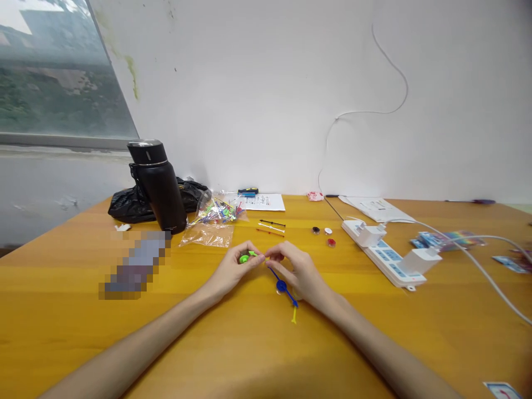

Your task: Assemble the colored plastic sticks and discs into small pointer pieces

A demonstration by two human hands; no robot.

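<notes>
Between the fingers of my left hand (236, 265) is a small green plastic arrow (252, 254), with a round green base (244, 259) against the palm side. My right hand (297, 271) has its thumb and forefinger closed at the arrow's other end, where the fingertips of both hands almost meet. Below my right fingers a blue arrow (294, 302) lies slanted with a blue disc (281, 286) at its middle. A yellow arrow piece (294, 316) pokes out near its tip, partly hidden. Farther back lie black, white and red arrows (271, 226), and small black (316, 230), white (328, 231) and red (331, 243) round bases.
A clear bag of coloured plastic parts (222, 210) lies behind my left hand, near a black bottle (160, 188) and a blurred-out flat object (139, 263). To the right are a power strip (384, 255) with plugged-in chargers, white cables and papers (376, 209). A screwdriver (248, 190) rests by the wall.
</notes>
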